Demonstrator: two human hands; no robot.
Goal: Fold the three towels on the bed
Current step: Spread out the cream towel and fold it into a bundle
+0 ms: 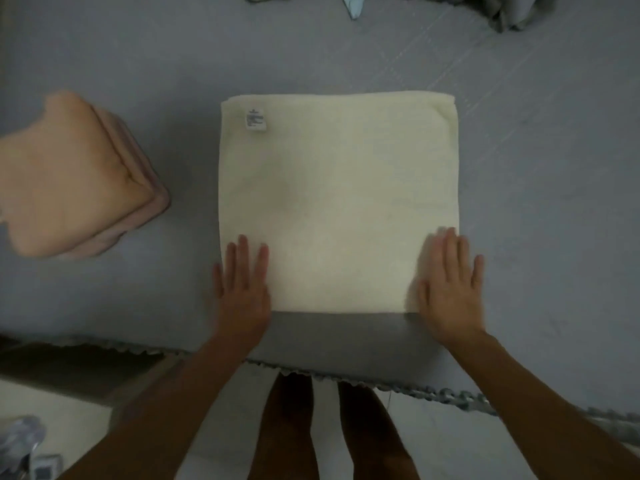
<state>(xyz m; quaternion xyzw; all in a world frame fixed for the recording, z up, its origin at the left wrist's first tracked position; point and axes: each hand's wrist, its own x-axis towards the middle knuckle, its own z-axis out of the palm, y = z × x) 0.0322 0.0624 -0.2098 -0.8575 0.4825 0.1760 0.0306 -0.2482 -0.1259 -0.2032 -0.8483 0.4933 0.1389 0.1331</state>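
Cream terry cloth, a square half-folded towel [339, 202], lies flat on the grey bed sheet [536, 168], near the bed's front edge. The left hand [242, 289] and right hand [450, 289] are pressed flat, fingers straight, on its near corners. A folded peach towel [76, 174] is set aside leftward. Before the next fold, edges should be aligned and creases smoothed outward.
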